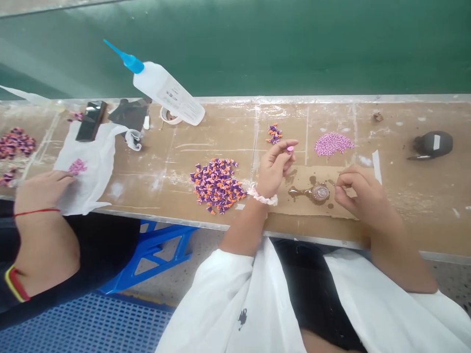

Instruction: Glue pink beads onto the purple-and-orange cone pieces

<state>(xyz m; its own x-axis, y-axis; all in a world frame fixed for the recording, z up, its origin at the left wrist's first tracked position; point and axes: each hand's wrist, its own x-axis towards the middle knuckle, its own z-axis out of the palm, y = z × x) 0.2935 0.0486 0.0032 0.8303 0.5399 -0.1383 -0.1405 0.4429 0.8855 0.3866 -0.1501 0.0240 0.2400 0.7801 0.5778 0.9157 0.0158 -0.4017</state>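
Observation:
My left hand (274, 166) is raised over the workbench with a small pink bead-like piece (290, 148) pinched in its fingertips. My right hand (358, 191) rests on the bench with its fingers curled together in a pinch; what is in them is too small to make out. Between my hands lies a brown sticky puddle with a round cap (319, 193) on a cardboard sheet (301, 206). A heap of purple-and-orange pieces (218, 184) lies left of my left hand. A pile of pink pieces (333, 143) sits beyond my hands.
A white squeeze bottle with a blue nozzle (165, 92) lies tilted at the back. A co-worker's hand (42, 189) rests on white cloth (91, 162) at the left. A dark object (432, 145) lies at the right. A blue stool (154, 250) stands below the bench edge.

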